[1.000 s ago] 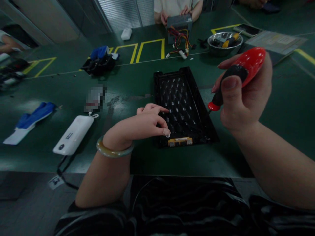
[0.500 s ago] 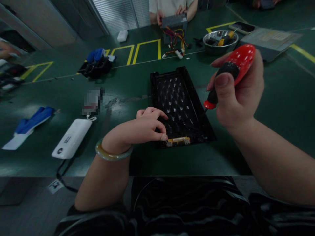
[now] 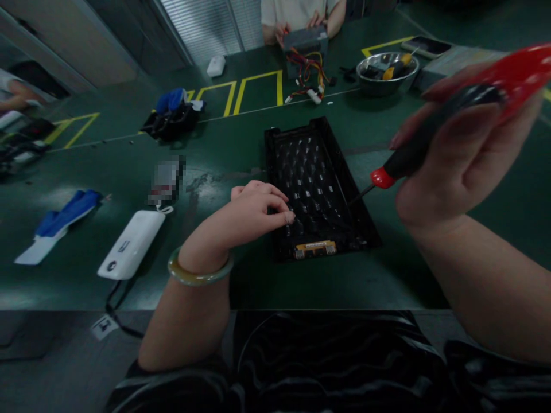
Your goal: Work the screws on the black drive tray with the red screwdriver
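Observation:
My right hand is closed round a screwdriver with a red and black handle. Its thin shaft points down and left over the right side of a black panel that lies on the table; I cannot tell whether the tip touches it. Over the panel's left side, my left hand has thumb and index finger pinched together, and whatever is between them is too small to make out. A small orange-brown circuit board with connectors sits at the panel's near edge, just below my left fingertips.
A white power bank lies left with a strap. Blue-and-white cloth and a black tray are farther left. Across the green table, a person handles a grey box with coloured cables. A metal bowl holds tools.
My right hand has moved right and closer to the camera with the screwdriver. My left hand has shifted slightly away from the circuit board, leaving its left end uncovered.

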Demonstrator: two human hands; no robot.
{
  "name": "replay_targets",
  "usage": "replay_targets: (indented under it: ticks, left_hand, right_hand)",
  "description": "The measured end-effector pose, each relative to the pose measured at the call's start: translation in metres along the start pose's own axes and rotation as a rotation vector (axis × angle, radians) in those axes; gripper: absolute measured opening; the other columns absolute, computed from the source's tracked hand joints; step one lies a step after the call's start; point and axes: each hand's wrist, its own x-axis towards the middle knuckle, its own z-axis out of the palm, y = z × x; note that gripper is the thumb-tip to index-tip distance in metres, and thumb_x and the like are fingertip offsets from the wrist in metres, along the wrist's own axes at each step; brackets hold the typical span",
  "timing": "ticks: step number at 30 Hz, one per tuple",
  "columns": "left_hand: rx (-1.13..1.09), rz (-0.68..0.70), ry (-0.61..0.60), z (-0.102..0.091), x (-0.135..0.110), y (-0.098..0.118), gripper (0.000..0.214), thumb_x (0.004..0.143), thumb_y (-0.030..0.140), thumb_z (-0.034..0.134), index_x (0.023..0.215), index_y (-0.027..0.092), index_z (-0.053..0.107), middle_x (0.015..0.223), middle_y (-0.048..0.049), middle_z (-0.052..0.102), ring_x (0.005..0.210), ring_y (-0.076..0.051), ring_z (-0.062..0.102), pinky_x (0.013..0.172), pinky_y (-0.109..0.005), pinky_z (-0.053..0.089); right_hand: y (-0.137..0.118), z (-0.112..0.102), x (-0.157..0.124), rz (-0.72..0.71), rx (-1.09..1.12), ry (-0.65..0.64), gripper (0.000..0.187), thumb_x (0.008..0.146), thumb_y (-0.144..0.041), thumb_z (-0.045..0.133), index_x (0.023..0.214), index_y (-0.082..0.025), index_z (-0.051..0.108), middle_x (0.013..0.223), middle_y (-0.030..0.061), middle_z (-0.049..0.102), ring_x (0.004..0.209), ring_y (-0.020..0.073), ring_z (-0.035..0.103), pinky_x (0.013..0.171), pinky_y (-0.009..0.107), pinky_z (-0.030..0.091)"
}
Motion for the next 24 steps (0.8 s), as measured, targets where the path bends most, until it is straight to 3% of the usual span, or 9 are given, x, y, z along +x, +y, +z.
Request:
replay_targets:
  ticks: [3,11,15,24]
  left_hand:
    - [0.001,-0.157,0.191,0.007,0.011,-0.001,0.033,0.092,0.049,0.05,0.093,0.024,0.072,0.113,-0.004,0.066,0.115,-0.029,0.048,0.099,-0.05,0.031]
    - [-0.003,-0.16,0.421,0.03,0.032,-0.004,0.03,0.096,0.045,0.049,0.089,0.023,0.068,0.105,-0.004,0.065,0.109,-0.026,0.049,0.093,-0.045,0.032]
    - [-0.005,-0.162,0.452,0.034,0.034,-0.004,0.027,0.095,0.043,0.052,0.086,0.024,0.069,0.104,-0.0031,0.066,0.108,-0.026,0.05,0.091,-0.044,0.032]
    - [-0.057,-0.144,0.455,0.031,0.032,-0.004,0.027,0.095,0.042,0.053,0.087,0.024,0.071,0.102,-0.0033,0.067,0.108,-0.026,0.05,0.093,-0.045,0.03]
  right_hand:
    - [-0.001,0.008,0.0,0.003,0.05,0.105,0.033,0.094,-0.056,0.045,0.099,-0.029,0.064,0.096,-0.0068,0.064,0.063,0.0024,0.064,0.049,0.021,0.041]
    - [-0.008,0.021,-0.026,0.339,0.179,-0.13,0.035,0.096,-0.053,0.052,0.097,-0.019,0.061,0.067,-0.0035,0.063,0.055,0.0066,0.059,0.04,0.014,0.043]
    - [-0.012,0.022,-0.029,0.433,0.18,-0.192,0.035,0.097,-0.053,0.051,0.1,-0.019,0.059,0.072,-0.0039,0.065,0.052,0.0056,0.055,0.041,0.015,0.042]
    - [-0.008,0.025,-0.032,0.406,0.158,-0.157,0.039,0.095,-0.056,0.053,0.097,-0.017,0.06,0.069,-0.0026,0.066,0.051,0.0067,0.055,0.039,0.016,0.039]
